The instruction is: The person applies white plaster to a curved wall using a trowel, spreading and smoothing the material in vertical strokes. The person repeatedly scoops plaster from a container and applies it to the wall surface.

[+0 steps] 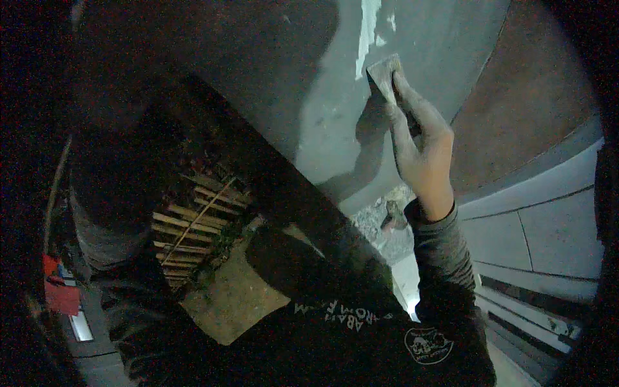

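My right hand (420, 147), dusty with pale grit, is closed on a flat pale scraper blade (385, 69), held against a grey plastered surface (329, 109). A jagged white patch (366, 35) runs along that surface just above the blade, and the hand casts a shadow beside it. My left arm (113, 226), in a dark sleeve, rises along the left side of the head view; its hand is lost in darkness, so its fingers cannot be made out.
Below lie a slatted wooden piece (200, 222), plants (229, 238) and sandy ground (229, 290). A dark edge (303, 193) crosses diagonally. At right are a brown surface (522, 97) and pale panels (548, 232); at far left hangs red material (61, 297).
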Motion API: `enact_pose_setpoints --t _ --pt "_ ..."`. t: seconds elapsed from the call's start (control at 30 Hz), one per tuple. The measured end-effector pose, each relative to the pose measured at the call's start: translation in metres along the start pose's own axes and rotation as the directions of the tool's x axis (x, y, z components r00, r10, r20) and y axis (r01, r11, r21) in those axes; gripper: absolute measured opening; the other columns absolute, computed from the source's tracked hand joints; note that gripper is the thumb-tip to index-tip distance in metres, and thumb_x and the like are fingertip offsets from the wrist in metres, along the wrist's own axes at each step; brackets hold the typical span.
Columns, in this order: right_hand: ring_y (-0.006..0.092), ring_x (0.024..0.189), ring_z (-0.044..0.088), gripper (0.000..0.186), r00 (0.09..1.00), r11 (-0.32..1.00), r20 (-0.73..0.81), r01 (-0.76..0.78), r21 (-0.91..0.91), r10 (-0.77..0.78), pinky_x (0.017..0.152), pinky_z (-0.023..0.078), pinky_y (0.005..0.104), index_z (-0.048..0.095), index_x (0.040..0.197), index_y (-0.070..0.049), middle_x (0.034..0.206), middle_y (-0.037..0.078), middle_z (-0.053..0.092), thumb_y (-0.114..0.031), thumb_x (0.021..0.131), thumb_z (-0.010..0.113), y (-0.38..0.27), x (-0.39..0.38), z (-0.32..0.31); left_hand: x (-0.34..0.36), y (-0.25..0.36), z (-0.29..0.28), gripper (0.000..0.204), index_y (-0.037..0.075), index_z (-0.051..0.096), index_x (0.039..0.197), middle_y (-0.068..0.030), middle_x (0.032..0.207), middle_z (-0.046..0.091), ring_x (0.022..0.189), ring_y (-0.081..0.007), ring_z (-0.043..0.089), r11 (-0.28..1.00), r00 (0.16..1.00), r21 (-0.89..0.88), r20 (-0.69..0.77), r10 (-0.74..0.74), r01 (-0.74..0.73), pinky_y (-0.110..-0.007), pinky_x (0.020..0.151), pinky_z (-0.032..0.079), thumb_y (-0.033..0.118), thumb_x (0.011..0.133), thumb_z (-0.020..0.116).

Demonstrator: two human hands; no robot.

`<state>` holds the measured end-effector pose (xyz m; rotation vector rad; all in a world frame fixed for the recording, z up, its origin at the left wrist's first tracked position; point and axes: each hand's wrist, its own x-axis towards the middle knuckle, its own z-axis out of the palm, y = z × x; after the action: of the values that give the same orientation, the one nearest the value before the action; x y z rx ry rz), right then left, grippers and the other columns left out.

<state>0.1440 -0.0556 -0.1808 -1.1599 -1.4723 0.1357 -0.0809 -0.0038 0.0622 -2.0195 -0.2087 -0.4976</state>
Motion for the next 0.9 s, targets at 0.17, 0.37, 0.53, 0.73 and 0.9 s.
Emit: enact_pose_setpoints --t 0.17,0.37,0.53,0.73,0.9 --pt "0.0339 0.085 0.069 0.043 0.991 0.995 -0.091 0.101 -0.012 -0.102 0.076 0.054 0.0405 0.064 0.138 -0.002 0.103 0.022 0.072 -0.008 0.095 0.066 -0.005 -0.001 0.005 0.004 0.005 -0.002 0.029 0.013 0.072 0.100 -0.0048 0.115 0.069 0.115 -0.0225 0.066 0.999 0.999 -0.023 -0.019 -0.040 0.040 -0.048 0.108 0.050 0.029 0.076 0.078" --pt "0.0229 0.085 0.066 0.043 0.997 0.995 -0.071 0.015 -0.103 -0.023 0.079 0.052 0.0321 0.062 0.139 0.000 0.103 0.020 0.070 -0.007 0.097 0.066 -0.020 -0.013 0.009 -0.001 0.005 0.005 0.024 0.010 0.072 0.098 -0.0102 0.115 0.068 0.115 -0.0266 0.066 0.965 0.989 -0.264 -0.137 -0.053 0.015 -0.051 0.110 0.049 0.026 0.080 0.076" --pt "0.0212 0.071 0.052 0.044 0.988 0.976 -0.094 -0.135 -0.171 0.120 0.067 0.045 0.0340 0.062 0.141 -0.003 0.083 0.013 0.058 -0.009 0.097 0.066 -0.037 -0.013 0.011 -0.001 -0.001 0.002 0.029 0.005 0.072 0.101 -0.0145 0.119 0.068 0.119 -0.0316 0.065 0.941 0.993 -0.331 -0.110 0.041 -0.075 -0.053 0.111 0.046 0.028 0.085 0.075" --pt "0.0223 0.066 0.047 0.041 0.964 0.980 -0.252 -0.127 -0.154 0.085 0.061 0.041 0.0352 0.067 0.136 -0.005 0.079 0.012 0.050 -0.006 0.095 0.067 -0.056 -0.010 0.027 0.002 -0.013 -0.001 0.026 0.005 0.071 0.091 -0.0142 0.106 0.069 0.108 -0.0329 0.069 0.900 0.986 -0.405 -0.114 0.121 -0.158 -0.056 0.107 0.050 0.027 0.079 0.080" --pt "0.0221 0.065 0.049 0.042 0.944 0.975 -0.321 -0.134 -0.178 0.071 0.060 0.042 0.0347 0.067 0.135 -0.006 0.079 0.012 0.051 -0.007 0.093 0.070 -0.054 -0.014 0.036 -0.009 0.002 -0.001 0.025 0.006 0.071 0.085 -0.0133 0.108 0.072 0.111 -0.0283 0.069 0.945 0.974 -0.259 -0.153 0.166 -0.201 -0.051 0.109 0.047 0.026 0.074 0.080"
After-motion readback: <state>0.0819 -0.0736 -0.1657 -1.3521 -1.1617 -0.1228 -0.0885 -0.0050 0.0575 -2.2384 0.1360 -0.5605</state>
